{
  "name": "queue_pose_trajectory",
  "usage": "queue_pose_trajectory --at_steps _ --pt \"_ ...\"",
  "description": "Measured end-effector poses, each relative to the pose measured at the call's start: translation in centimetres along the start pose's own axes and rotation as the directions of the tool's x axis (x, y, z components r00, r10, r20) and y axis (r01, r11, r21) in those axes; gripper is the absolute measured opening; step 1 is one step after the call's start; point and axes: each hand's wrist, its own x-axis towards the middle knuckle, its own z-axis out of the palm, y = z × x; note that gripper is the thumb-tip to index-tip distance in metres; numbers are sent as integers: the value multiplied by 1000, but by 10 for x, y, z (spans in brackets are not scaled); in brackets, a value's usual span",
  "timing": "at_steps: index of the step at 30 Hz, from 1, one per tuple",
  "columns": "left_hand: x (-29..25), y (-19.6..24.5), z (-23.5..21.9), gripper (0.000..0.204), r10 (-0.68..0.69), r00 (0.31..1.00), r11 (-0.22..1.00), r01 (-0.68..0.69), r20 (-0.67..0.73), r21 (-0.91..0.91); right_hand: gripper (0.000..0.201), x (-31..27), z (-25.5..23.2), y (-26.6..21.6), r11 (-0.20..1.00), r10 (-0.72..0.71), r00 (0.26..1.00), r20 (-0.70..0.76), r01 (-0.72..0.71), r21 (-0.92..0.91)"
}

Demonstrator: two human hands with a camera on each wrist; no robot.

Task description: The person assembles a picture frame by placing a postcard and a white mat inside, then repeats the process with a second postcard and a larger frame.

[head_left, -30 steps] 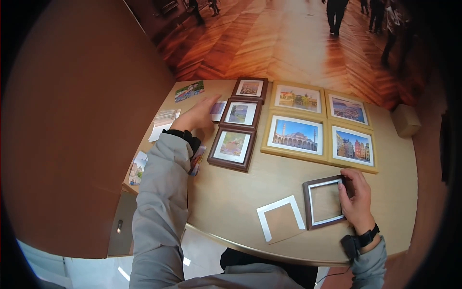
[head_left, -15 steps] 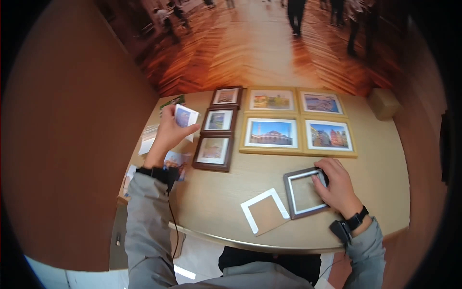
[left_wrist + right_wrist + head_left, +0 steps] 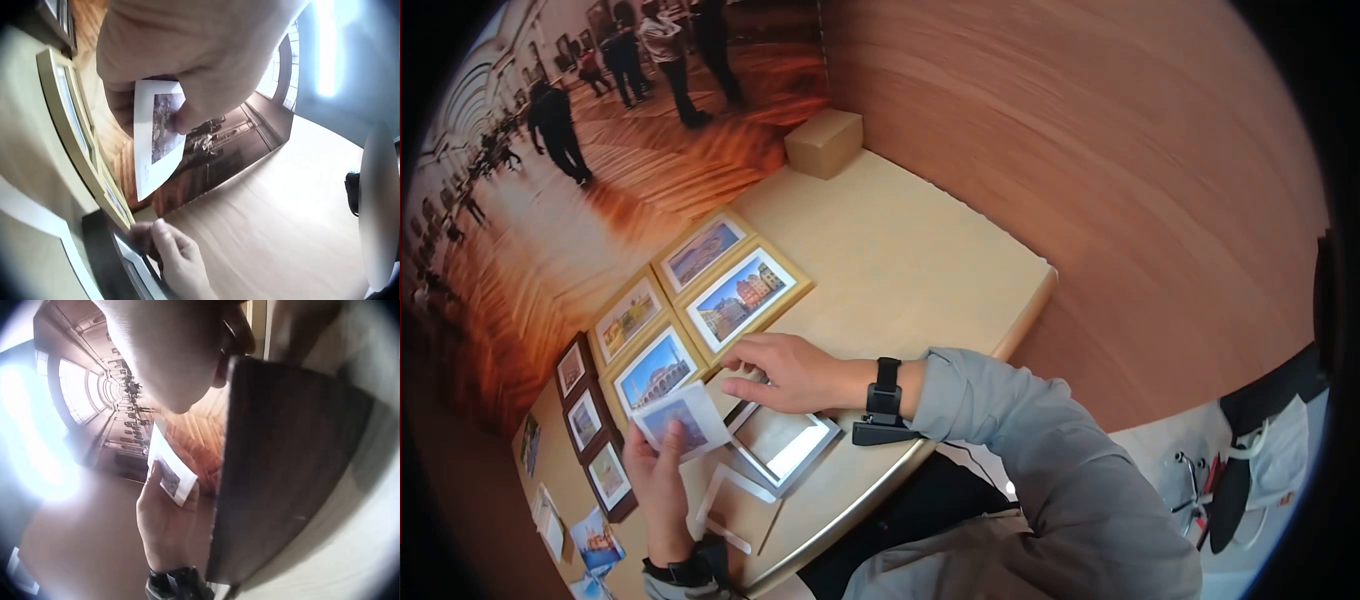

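The left hand (image 3: pixel 658 485) grips a print (image 3: pixel 683 422), thumb pressed on its picture side and fingers behind; the print is raised above the table (image 3: pixel 900 250), tilted, its white border showing. It is in front of the lower yellow frames and beside the near left corner of the empty frame's far end. The right hand (image 3: pixel 785 372) is palm down over the far end of the empty frame (image 3: pixel 782 452), its fingers loosely bent and thumb apart, with nothing in its grasp; whether it touches the frame cannot be told. The empty frame is dark on its outer side (image 3: pixel 281 475) and has a pale inner edge. A white mat (image 3: pixel 725 510) with a brown board (image 3: pixel 760 520) lies just beside it, toward the left hand. Beyond are four yellow frames (image 3: pixel 697 318) in a block, each with a picture, and to their left three smaller dark frames (image 3: pixel 583 418) in a line, also with pictures. Left of these lie loose photos (image 3: pixel 597 540), some partly cut off by the view. A plain box (image 3: pixel 825 145) stands at the table's far corner, against the wood-patterned wall (image 3: pixel 1050 130). Both wrists wear black straps (image 3: pixel 886 392).
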Motion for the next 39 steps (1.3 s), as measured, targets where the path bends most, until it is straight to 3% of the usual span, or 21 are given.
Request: queue_pose_trajectory --at_steps 1,3,6,7,10,12,16,17,18,19,20,22,23,24,26,27,29,33,34,36,39 --pt "-1 -3 4 36 -2 997 1000 0 83 16 37 -2 -3 -3 1000 11 1000 -6 -11 6" --pt "-5 -18 16 36 -39 990 996 50 134 -79 45 1 -4 -5 915 85 983 161 -141 378" --pt "-13 -8 31 28 -139 974 981 159 180 -106 37 1 1 -1 912 45 980 196 -120 392" --pt "-13 -12 29 28 -107 976 989 124 190 -77 32 2 0 0 923 54 975 214 -130 363" --pt "-13 -16 26 27 -108 973 992 119 206 -40 25 2 -2 -6 884 156 940 303 -270 382" --pt "-14 -17 18 25 -126 965 989 141 229 -50 21 0 -1 -1 745 285 901 327 -423 516" --pt "-14 -20 11 25 -159 968 984 138 196 114 20 6 -13 3 770 309 904 295 -420 481" --pt "-12 -21 12 29 -34 987 980 3 157 198 21 8 -19 2 751 364 873 324 -481 452" --pt "-11 -23 10 33 95 987 950 -129 133 284 21 8 -21 2 729 420 838 348 -540 420" --pt "-11 -22 9 60 77 982 935 -131 171 330 22 8 -23 6 743 398 842 365 -529 410" --pt "-12 -19 11 60 67 984 937 -119 165 329 22 8 -27 6 738 401 836 375 -537 409" --pt "-14 -15 17 89 86 952 864 -219 295 453 19 10 -36 0 765 421 791 444 -573 294" --pt "-13 -25 18 114 139 916 839 -311 378 446 19 9 -38 -2 762 449 773 448 -593 260" --pt "-15 -25 20 114 128 921 843 -297 369 449 19 8 -37 0 756 449 765 461 -600 260" --pt "-20 -19 24 122 69 913 780 -301 403 549 20 3 -34 4 955 223 912 344 -275 109" --pt "-20 -20 24 128 33 917 805 -260 398 533 20 2 -31 3 953 227 907 355 -282 112" --pt "-19 -22 24 128 32 920 826 -245 391 508 19 0 -26 -3 980 149 946 287 -180 83" --pt "-20 -18 24 124 -28 928 858 -168 371 485 19 0 -27 -8 982 172 928 330 -190 22" --pt "-18 -18 23 124 -25 928 858 -170 371 484 20 -1 -25 -9 964 188 945 268 -229 133" --pt "-15 -20 21 110 206 929 794 -342 307 503 22 -1 -23 -13 935 207 956 207 -256 245" --pt "-15 -15 20 91 303 922 790 -384 241 477 32 -3 -22 -24 845 312 932 185 -361 394"
